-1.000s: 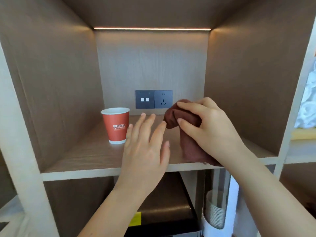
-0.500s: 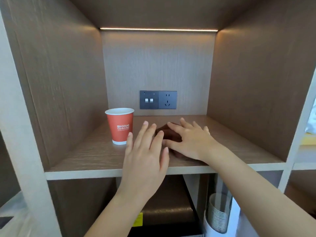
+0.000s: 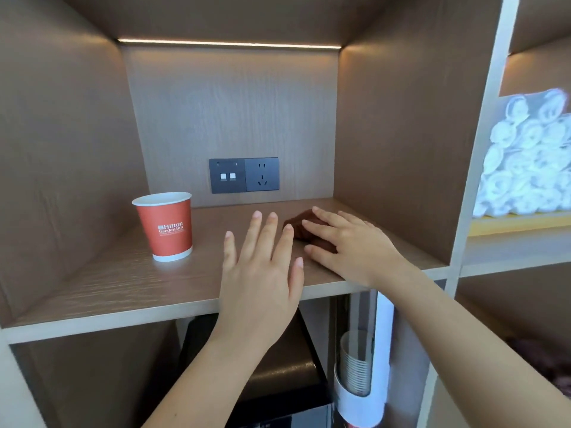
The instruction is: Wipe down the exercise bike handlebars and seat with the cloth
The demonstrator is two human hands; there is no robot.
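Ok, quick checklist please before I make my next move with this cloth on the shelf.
1. Cloth lying on the shelf: ok, it rests under the right hand.
2. Grip on the cloth: not ok, the right hand's fingers lie flat on top, not curled round it.
3. Left hand free: ok, open and holding nothing, over the shelf's front edge.
4. Cup out of the way: ok, upright, apart from the cloth, to its left.
5. Cup contents: cannot tell, the inside is not visible.
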